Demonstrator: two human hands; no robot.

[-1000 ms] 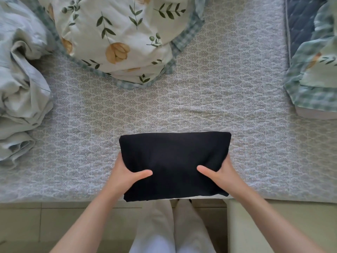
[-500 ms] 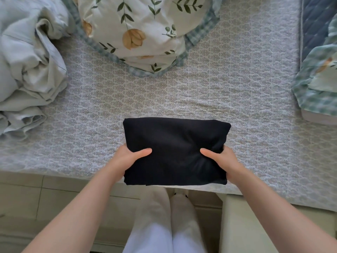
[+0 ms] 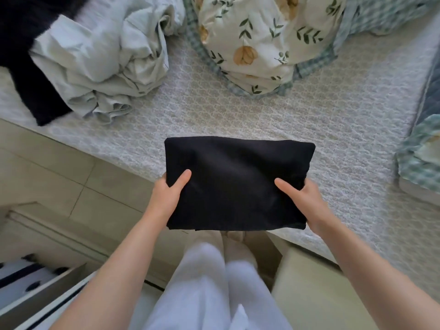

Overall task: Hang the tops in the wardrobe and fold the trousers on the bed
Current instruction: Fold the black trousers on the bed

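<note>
**Holding the folded black trousers (image 3: 238, 184) at the edge of the white quilted bed (image 3: 262, 120)**

We take the folded black trousers as our mark and read from left to right.

Far below and to the left of them, an open drawer (image 3: 21, 279) shows white cloth with dark stripes and dots. Up and to the left of them, a long dark navy garment (image 3: 31, 91) lies on the bed. It touches a heap of crumpled pale blue-grey cloth (image 3: 102, 63) on its right. Straight left of the trousers is beige tiled floor (image 3: 59, 175).

Our left hand (image 3: 166, 198) grips the left edge of the trousers. Its thumb (image 3: 183, 181) lies flat on top, and its fingers go under the fabric, out of sight.

The trousers form a thick, tidy rectangle. The far half is over the bed cover, and the near half juts past the bed's edge above our legs (image 3: 214, 294), which are clad in loose white. We cannot tell whether the far edge touches the cover. Beyond the trousers and well apart sits a cream floral pillow (image 3: 257, 44) with yellow blooms, green leaves and a checked border.

Our right hand (image 3: 304, 201) grips the right edge the same way, thumb (image 3: 284, 186) pressed on top and fingers hidden beneath.

Below and to the right of the trousers, a beige boxy surface (image 3: 309, 294) stands beside the bed. Far to their right, green-and-white checked bedding (image 3: 419, 163) lies on the bed.
</note>
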